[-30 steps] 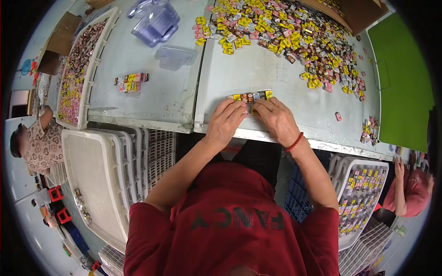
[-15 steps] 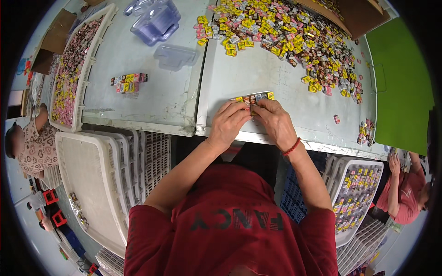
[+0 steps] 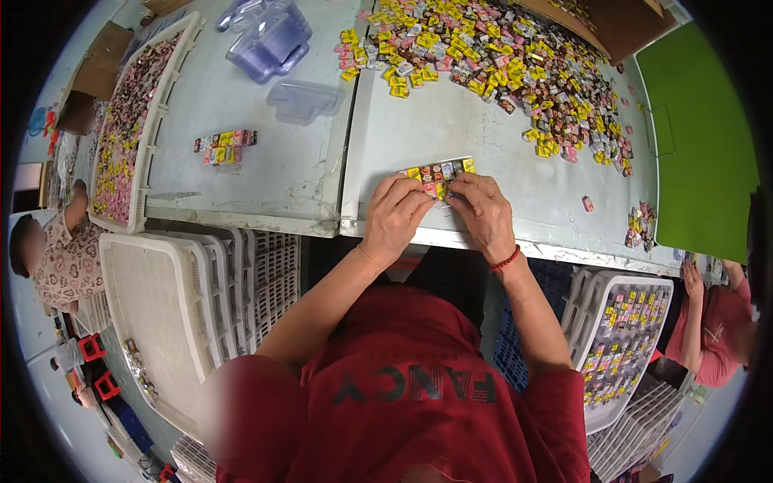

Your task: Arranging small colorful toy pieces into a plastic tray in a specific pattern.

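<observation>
Near the front edge of the table, several small wrapped blocks [image 3: 437, 171] in yellow, brown, white and pink sit side by side in a compact set. A thin pale rim shows along its far edge. My left hand [image 3: 396, 211] closes around the set's left end, thumb and fingertips beside a yellow and pink piece. At the right end, my right hand [image 3: 485, 211] has its fingers bent and pressed onto the blocks. Whether it pinches a single piece is hidden by the fingertips. A red bead bracelet [image 3: 506, 259] circles my right wrist.
A large loose pile of similar blocks [image 3: 515, 68] covers the far right. Clear plastic trays [image 3: 302, 102] and another grouped set [image 3: 225, 146] lie left. A filled white crate [image 3: 153, 121] stands far left; stacked crates [image 3: 153, 306] and co-workers [image 3: 708, 322] flank me.
My right fingers have shifted and lifted slightly, uncovering more of the set, including a yellow and pink piece between my hands. The view has moved a little.
</observation>
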Action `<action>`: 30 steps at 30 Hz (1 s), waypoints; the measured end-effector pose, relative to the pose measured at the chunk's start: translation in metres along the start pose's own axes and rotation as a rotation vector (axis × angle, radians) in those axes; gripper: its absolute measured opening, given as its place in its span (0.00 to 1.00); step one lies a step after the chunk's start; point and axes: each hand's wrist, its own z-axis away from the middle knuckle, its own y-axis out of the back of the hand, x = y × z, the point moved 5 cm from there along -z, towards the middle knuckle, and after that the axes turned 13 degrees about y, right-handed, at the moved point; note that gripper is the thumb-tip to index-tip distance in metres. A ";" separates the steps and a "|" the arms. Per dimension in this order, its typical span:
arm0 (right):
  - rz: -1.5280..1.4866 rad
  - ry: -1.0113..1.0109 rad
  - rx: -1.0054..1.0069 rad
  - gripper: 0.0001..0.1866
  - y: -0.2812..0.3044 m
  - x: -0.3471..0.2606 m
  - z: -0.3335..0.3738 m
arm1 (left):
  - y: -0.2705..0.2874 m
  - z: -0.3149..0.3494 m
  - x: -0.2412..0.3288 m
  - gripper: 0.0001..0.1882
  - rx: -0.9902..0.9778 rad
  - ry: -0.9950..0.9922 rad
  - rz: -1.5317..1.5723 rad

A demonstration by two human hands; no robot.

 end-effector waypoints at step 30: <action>0.089 -0.323 -0.057 0.18 0.006 0.051 -0.004 | 0.027 -0.010 -0.018 0.19 0.068 0.263 -0.094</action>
